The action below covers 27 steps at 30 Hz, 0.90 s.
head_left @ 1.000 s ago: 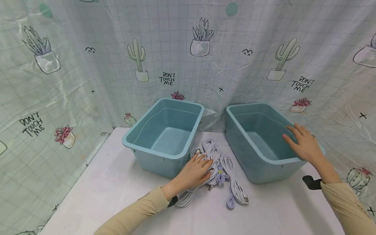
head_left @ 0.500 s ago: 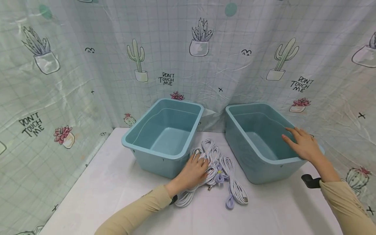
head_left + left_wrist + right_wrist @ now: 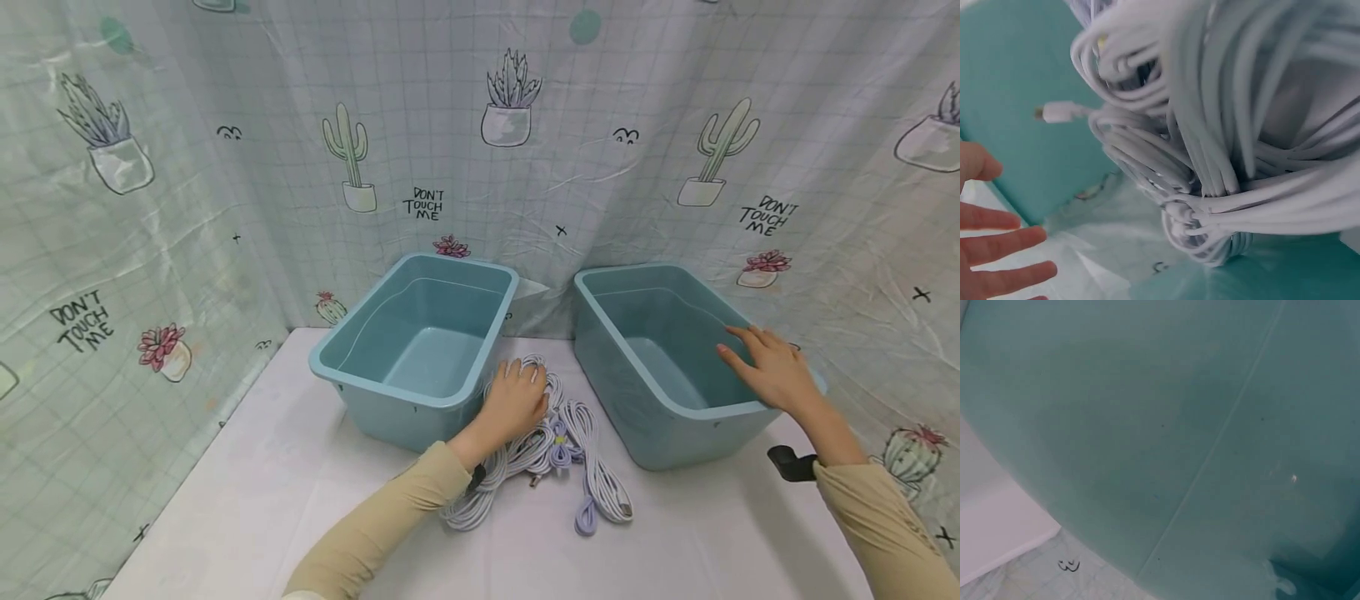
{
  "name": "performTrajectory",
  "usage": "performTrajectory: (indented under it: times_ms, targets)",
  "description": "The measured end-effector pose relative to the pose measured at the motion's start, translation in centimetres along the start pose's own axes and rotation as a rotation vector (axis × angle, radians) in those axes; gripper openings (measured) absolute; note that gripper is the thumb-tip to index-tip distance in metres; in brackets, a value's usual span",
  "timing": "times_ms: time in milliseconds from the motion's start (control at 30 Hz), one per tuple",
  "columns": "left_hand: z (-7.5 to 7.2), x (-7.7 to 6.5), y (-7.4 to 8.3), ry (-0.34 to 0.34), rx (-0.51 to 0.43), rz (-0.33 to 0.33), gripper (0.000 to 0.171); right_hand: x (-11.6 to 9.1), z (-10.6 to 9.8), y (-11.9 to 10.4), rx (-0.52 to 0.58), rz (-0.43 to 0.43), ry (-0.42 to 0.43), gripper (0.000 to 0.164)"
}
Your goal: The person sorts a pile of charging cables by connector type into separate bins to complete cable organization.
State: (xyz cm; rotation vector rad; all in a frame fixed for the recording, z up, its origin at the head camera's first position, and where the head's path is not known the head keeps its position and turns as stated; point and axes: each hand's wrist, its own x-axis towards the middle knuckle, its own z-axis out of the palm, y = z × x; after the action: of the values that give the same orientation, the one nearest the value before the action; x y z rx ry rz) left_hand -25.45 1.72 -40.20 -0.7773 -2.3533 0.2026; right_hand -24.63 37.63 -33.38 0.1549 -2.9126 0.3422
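In the head view my left hand (image 3: 517,402) is over the back of a pile of coiled white cables (image 3: 528,454). The left wrist view shows its fingers (image 3: 1004,244) spread and fairly straight, beside coils (image 3: 1216,137) and a loose white plug (image 3: 1057,112). A lavender cable coil (image 3: 561,455) and a long white bundle (image 3: 597,467) lie to the right in the pile. My right hand (image 3: 776,371) rests at the right rim of the right blue-green bin (image 3: 690,437), fingers relaxed over its inside. In the right wrist view only that bin's wall (image 3: 1147,425) fills the picture.
A second blue-green bin (image 3: 405,421) stands left of the cables, and nothing shows inside it. Both bins sit on a white table (image 3: 300,500), close to a curtain (image 3: 450,125) with cactus prints. A lavender loop (image 3: 586,517) lies toward the front.
My left hand has moved away from me and slightly right across the cable pile, uncovering the coils nearer the front. The right hand has stayed at the bin rim.
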Motion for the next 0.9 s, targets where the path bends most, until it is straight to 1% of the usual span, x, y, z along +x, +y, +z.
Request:
performTrajectory:
  times_ms: [100,200,300,367,433,600,667,800,900]
  targets:
    - [0.9,0.7,0.0,0.003,0.015,-0.054,0.035,-0.1,0.0,0.0,0.000,-0.008,0.007,0.061]
    - [2.0,1.0,0.2,-0.034,0.006,-0.095,0.034,-0.1,0.1,0.1,0.001,-0.010,0.010,0.060]
    - [3.0,1.2,0.5,-0.059,0.011,-0.112,0.035,-0.1,0.2,0.1,-0.001,-0.010,0.012,0.061]
    - [3.5,1.3,0.7,-0.085,0.026,-0.105,0.036,-0.1,0.2,0.2,-0.001,-0.011,0.014,0.061]
    - [3.7,1.4,0.8,-0.137,0.053,-0.081,0.039,0.0,0.1,0.1,-0.004,-0.012,0.018,0.061]
    - [3.6,1.5,1.1,-0.324,0.097,-0.016,0.043,0.0,-0.1,0.1,-0.007,-0.014,0.025,0.059]
    - [3.6,1.5,1.2,-0.378,0.091,-0.006,0.043,-0.1,0.0,0.1,-0.007,-0.015,0.023,0.059]
    - [3.7,1.5,1.4,-0.433,0.076,0.008,0.042,-0.1,0.1,0.1,-0.009,-0.015,0.017,0.059]
    - [3.9,1.5,1.5,-0.446,0.082,0.022,0.042,-0.1,0.2,0.0,-0.007,-0.013,0.017,0.059]
